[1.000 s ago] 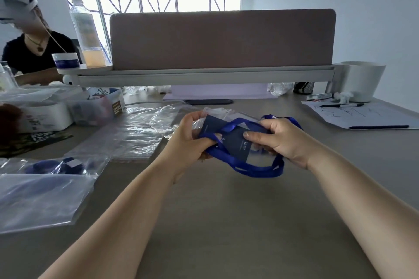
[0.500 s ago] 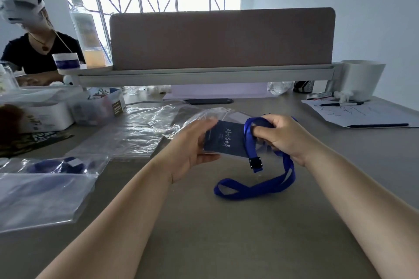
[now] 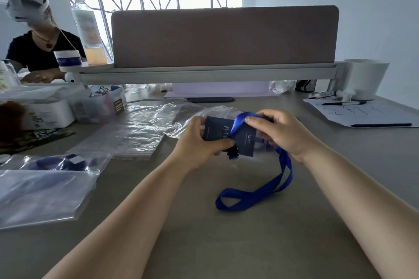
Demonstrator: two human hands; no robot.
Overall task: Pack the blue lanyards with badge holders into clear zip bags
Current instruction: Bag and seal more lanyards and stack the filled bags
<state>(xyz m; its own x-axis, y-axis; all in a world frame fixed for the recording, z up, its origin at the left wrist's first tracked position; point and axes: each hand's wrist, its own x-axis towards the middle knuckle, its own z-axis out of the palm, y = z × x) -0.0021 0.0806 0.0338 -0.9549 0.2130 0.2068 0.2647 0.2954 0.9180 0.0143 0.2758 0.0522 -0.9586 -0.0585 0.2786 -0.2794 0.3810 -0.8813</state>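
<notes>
left fingers (image 3: 223, 142) gripping badge holder (image 3: 216, 130) | right fingers (image 3: 258, 119) pinching lanyard (image 3: 238, 123) | risk: slack loop on surface (image 3: 226, 244) could snag and undo the wrap

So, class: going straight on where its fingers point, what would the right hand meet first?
Right hand pinches the lanyard; leftward it likely meets the left hand gripping the badge holder; depth unclear.

A blue lanyard (image 3: 286, 166) across badge holder (image 3: 217, 130)
</notes>
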